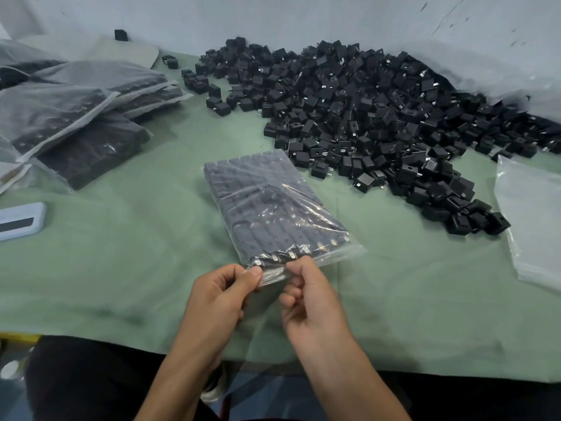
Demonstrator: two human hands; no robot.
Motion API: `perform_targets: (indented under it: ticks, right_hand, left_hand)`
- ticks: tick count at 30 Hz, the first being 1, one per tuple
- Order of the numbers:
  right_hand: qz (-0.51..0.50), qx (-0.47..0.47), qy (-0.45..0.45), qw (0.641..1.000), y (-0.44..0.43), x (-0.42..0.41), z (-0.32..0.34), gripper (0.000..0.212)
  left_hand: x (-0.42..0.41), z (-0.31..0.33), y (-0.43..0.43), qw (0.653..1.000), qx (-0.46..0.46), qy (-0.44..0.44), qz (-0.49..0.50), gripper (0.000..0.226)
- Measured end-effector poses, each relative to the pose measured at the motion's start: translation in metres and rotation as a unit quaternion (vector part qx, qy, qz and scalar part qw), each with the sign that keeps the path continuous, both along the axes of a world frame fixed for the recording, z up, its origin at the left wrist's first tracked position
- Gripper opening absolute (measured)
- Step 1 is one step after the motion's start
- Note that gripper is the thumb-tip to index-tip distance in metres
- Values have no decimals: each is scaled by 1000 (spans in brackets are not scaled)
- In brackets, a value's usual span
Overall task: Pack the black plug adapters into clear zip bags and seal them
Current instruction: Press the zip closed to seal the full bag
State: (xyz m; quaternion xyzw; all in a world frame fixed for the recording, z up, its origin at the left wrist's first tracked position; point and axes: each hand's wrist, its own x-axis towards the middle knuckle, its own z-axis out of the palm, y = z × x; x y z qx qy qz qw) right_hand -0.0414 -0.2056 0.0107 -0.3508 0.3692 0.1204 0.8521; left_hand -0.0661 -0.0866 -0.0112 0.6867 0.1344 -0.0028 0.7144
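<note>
A clear zip bag (267, 205) filled with rows of black plug adapters lies on the green table cover (121, 268) in the middle. Its zip edge points toward me. My left hand (221, 296) pinches the near left corner of that edge between thumb and fingers. Close beside it, my right hand (309, 296) pinches the same edge a little to the right. A big loose heap of black plug adapters (364, 110) covers the back right of the table.
Several filled bags (76, 117) are stacked at the left. Empty clear bags (531, 220) lie at the right edge. A light blue device (21, 220) sits at the near left. A pale wall stands behind the heap. The table's front edge runs just below my wrists.
</note>
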Motion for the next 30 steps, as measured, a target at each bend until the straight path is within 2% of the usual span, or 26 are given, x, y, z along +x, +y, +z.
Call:
perform_targets:
  ticks: [12, 16, 21, 30]
  right_hand:
    - [-83, -27, -29, 996, -16, 14, -1, 29]
    - [-105, -60, -29, 992, -33, 17, -3, 21]
    - [-126, -72, -40, 989, -47, 27, -2, 29]
    - [-158, -81, -36, 983, -66, 35, -3, 25]
  left_hand:
    - [-2, 8, 3, 1000, 13, -13, -12, 33]
    - [-4, 14, 10, 1000, -21, 5, 3, 29]
    - [-6, 18, 12, 999, -33, 13, -12, 28]
    - [-4, 19, 13, 997, -60, 37, -11, 26]
